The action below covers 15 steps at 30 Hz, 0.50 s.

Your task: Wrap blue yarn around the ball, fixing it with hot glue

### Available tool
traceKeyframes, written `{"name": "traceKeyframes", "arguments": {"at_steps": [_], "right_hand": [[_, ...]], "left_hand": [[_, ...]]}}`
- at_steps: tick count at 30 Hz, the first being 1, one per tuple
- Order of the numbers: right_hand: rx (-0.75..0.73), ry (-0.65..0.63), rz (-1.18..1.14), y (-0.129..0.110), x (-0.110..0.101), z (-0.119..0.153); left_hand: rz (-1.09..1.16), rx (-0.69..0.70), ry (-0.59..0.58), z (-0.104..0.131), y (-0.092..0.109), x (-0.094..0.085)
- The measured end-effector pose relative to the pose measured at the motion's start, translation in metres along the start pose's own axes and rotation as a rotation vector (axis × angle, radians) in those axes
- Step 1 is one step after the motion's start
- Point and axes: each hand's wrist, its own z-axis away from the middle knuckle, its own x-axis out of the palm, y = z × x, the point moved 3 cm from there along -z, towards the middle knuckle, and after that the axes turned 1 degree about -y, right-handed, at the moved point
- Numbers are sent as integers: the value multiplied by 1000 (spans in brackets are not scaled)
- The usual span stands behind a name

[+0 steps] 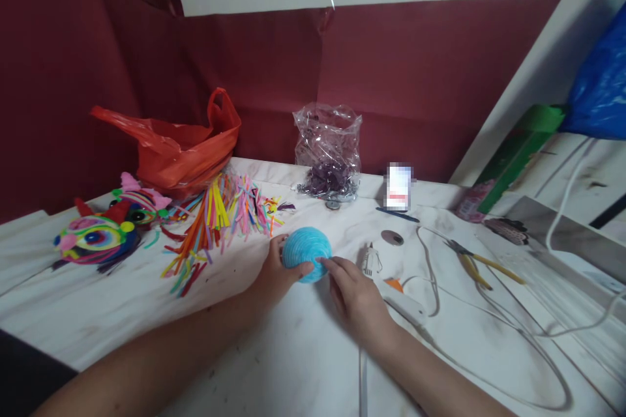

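Note:
A light-blue ball (306, 247) with fine lines wound round its surface is held above the white marbled table. My left hand (281, 268) is wrapped round its left side, thumb across the front. At the lower right of the ball, my right hand (355, 290) has its fingertips drawn together against the surface. Whatever they may pinch there is too small to make out. Just right of this hand lies a white glue gun (403, 303) with its nozzle pointing away and an orange part beside it.
Colourful fish-like figures (98, 238) and bundled strips (215, 215) lie left, before a red plastic bag (180, 156). A clear bag (330, 166) stands behind the ball. Yellow-handled pliers (482, 264), a round disc (392, 237), a blue pen-like stick (398, 214) and looping cords (493, 313) lie right.

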Motion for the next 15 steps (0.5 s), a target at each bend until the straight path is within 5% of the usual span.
{"name": "traceKeyframes", "arguments": {"at_steps": [15], "right_hand": [[66,51,-116,-5,9,1]], "left_hand": [[-138,54,13,2,-1,-2]]}}
